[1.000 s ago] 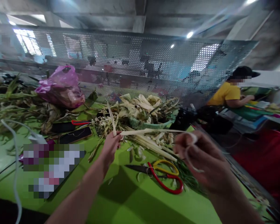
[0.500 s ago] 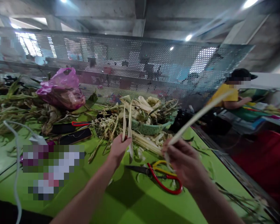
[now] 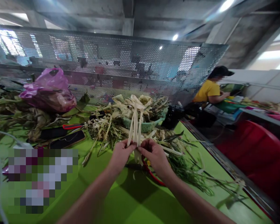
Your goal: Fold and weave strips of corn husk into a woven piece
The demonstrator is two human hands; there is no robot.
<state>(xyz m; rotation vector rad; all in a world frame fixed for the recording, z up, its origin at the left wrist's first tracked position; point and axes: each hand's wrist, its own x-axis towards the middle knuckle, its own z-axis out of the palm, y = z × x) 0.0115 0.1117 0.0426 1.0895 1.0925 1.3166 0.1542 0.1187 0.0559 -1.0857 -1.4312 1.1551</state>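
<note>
Your left hand and right hand both pinch the pale strips at the dial's centre, probably to keep them upright side by side. Scissors lie on the worktop towards six o'clock, seemingly for easy reach.

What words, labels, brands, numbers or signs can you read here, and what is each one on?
None can be read.
Pixelated patch on the shiny green tabletop: too blurred to read.
Translucent purple plastic bag: no legible print.
Black peaked cap on the person in yellow: no legible lettering.
Pale flat plant strips in both hands: no writing visible.
</note>
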